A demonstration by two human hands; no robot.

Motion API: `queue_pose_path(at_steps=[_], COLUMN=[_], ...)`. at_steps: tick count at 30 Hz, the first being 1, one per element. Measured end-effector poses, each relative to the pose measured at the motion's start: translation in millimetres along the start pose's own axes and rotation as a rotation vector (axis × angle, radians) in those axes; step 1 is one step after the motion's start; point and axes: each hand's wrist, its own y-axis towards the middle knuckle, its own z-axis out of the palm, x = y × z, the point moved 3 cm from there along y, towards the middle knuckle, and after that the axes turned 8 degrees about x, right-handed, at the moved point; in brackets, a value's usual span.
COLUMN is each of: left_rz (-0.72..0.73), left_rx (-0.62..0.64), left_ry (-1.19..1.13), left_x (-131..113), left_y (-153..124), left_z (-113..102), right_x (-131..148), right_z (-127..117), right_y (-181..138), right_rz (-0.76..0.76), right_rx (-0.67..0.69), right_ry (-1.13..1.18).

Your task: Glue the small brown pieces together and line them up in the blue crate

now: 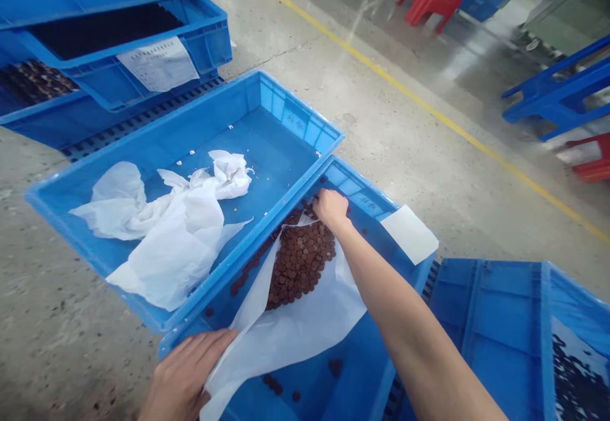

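A blue plastic crate [410, 268] in front of me holds a white sheet of paper [305, 326] with a heap of small brown discs [300, 262] on it. My right hand [330, 208] reaches to the far end of the heap, fingers curled closed on the sheet's far edge among the discs. My left hand [183, 380] sits at the crate's near corner, pinching the near edge of the same sheet. Loose brown discs [274, 384] lie on the crate floor.
A second blue crate [143, 148] to the left holds crumpled white paper [176, 224]. Stacked blue crates [119, 46] with dark parts stand behind it. Another blue crate [505, 332] is at right. A yellow floor line [429, 106] and red and blue stools lie beyond.
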Motion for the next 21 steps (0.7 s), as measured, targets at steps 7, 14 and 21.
queue_pose_path(at_steps=[7, 14, 21], left_rz=[-0.003, 0.007, -0.009], left_rx=[-0.02, -0.034, -0.038], left_ry=[0.003, -0.002, -0.105], left_x=[-1, -2, -6], left_y=[-1, -1, 3], left_z=[2, 5, -7], right_x=[-3, -24, -51], right_z=[5, 0, -46], right_y=[21, 3, -72], right_rz=[0.053, -0.189, -0.392], right_rx=[0.124, 0.073, -0.005], right_ry=[0.016, 0.195, 0.423])
